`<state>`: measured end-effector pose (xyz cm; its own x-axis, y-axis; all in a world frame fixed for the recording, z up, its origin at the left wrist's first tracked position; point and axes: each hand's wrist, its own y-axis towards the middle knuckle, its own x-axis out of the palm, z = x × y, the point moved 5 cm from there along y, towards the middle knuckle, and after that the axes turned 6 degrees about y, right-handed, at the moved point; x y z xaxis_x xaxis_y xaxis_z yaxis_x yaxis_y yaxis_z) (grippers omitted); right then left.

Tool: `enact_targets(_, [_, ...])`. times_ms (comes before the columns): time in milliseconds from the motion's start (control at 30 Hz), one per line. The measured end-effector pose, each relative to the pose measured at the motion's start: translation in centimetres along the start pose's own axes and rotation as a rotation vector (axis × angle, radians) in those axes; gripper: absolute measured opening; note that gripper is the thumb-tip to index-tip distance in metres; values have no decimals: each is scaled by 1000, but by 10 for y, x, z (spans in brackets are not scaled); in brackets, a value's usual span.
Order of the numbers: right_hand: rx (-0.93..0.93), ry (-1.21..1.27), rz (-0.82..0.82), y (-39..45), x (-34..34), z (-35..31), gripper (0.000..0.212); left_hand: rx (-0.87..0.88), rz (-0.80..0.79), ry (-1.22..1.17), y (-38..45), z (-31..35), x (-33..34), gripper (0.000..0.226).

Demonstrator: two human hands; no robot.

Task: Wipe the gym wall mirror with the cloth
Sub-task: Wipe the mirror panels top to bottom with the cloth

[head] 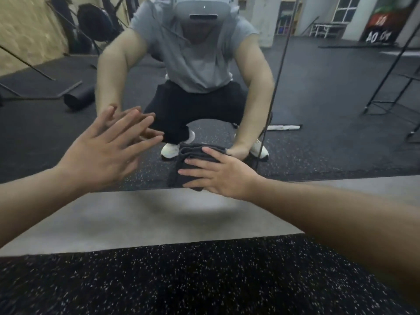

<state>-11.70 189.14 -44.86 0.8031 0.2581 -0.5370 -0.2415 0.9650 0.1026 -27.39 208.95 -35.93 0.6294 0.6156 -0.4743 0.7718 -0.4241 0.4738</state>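
Black speckled rubber floor (181, 280) lies nearest, then a grey wall strip (113, 219). The right hand (218, 176), fingers straight, presses a folded dark grey cloth (188, 162) against the large wall mirror (318, 110) at its bottom edge. The left hand (100, 151) rests spread on the glass, holding nothing. Even, overlapping strokes would likely clean best.

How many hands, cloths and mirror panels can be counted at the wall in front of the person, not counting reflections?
Bare hands: 2, the left hand with straight fingers at the glass, the right hand pressing the cloth.
Folded dark grey cloths: 1.
Wall mirror panels: 2, the wide left panel and the right panel, divided by a seam.
Total: 5.
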Motion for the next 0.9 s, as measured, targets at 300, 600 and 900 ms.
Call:
enact_targets(300, [143, -5, 64, -67, -51, 109, 49, 160, 247, -79, 51, -4, -3, 57])
enact_targets(600, [424, -82, 247, -82, -29, 106, 56, 164, 301, 76, 56, 0, 5, 57])
enact_targets(900, [321, 96, 247, -75, -6, 58, 59, 181, 89, 67, 50, -3, -5, 52])
